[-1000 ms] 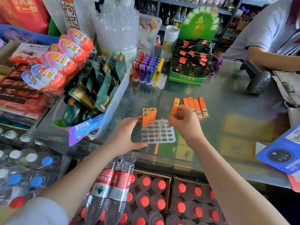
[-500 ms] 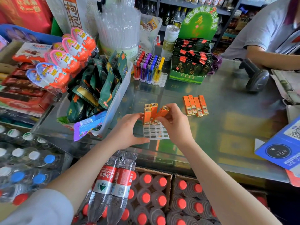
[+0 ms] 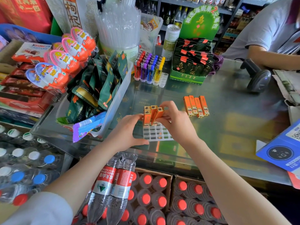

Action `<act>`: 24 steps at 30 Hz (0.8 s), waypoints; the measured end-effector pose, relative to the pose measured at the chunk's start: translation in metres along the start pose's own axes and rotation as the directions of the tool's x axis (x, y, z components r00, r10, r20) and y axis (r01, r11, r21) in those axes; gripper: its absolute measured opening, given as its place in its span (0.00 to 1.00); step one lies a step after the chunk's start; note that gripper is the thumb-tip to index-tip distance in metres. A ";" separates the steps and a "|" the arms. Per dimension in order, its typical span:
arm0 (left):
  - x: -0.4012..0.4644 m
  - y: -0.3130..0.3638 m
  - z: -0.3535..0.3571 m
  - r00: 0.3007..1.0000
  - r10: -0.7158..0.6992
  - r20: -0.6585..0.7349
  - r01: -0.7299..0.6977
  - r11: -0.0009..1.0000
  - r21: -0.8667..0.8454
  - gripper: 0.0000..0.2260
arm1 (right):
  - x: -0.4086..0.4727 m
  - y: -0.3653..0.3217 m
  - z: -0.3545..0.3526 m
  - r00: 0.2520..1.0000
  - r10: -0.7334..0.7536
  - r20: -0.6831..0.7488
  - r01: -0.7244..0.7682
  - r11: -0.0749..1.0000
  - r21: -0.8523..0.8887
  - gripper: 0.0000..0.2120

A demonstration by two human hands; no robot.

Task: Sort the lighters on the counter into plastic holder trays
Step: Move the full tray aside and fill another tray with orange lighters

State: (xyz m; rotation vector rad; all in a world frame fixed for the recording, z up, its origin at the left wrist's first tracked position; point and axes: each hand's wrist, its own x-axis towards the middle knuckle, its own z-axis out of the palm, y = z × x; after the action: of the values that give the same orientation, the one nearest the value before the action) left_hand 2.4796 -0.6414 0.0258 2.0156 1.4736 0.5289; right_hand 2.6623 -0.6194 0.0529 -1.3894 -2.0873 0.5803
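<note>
Lighters [image 3: 151, 114] in orange stand at the far left corner of the clear tray [image 3: 157, 132], which sits on the glass worktop [image 3: 227, 127] right in front of you. Your right hand [image 3: 176, 123] pinches one tilted lighter [image 3: 158, 113], its fingers [image 3: 164, 105] curled round the top, leaning it against the upright ones. Your left hand [image 3: 125, 133] steadies the tray's left side, thumb along the near edge, fingertips touching the nearest upright lighter. Four more orange lighters [image 3: 196, 106] lie side by side on the worktop, off to the right. A second tray [image 3: 150, 69] farther back holds red, purple, blue and yellow ones.
</note>
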 end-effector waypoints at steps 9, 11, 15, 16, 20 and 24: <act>0.000 -0.001 0.001 1.000 0.002 -0.010 -0.002 1.000 0.023 0.34 | 0.001 0.001 0.005 0.995 -0.079 -0.067 0.071 0.991 -0.109 0.11; 0.000 -0.002 0.002 1.000 0.004 -0.016 -0.004 1.000 0.020 0.34 | 0.001 0.001 0.006 0.994 -0.085 -0.063 0.078 0.991 -0.109 0.10; 0.001 -0.003 0.002 1.000 0.005 -0.019 -0.004 1.000 0.010 0.34 | 0.004 0.002 0.004 0.997 -0.056 -0.051 0.052 0.996 -0.072 0.10; 0.001 -0.003 0.002 1.000 0.006 -0.021 -0.006 1.000 0.010 0.34 | 0.005 0.002 0.003 0.997 -0.062 -0.037 0.059 0.996 -0.070 0.10; 0.001 -0.003 0.002 1.000 0.008 -0.012 -0.008 1.000 0.025 0.34 | 0.006 0.002 0.001 0.998 -0.062 -0.010 0.062 0.995 -0.073 0.09; 0.001 -0.005 0.003 1.000 0.009 -0.013 -0.009 0.999 0.036 0.36 | 0.003 0.004 0.008 1.000 0.019 -0.002 -0.019 0.998 -0.059 0.09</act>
State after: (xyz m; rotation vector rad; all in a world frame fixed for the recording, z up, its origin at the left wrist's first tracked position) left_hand 2.4782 -0.6398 0.0201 2.0508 1.4927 0.5239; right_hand 2.6584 -0.6157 0.0449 -1.4438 -2.1074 0.5295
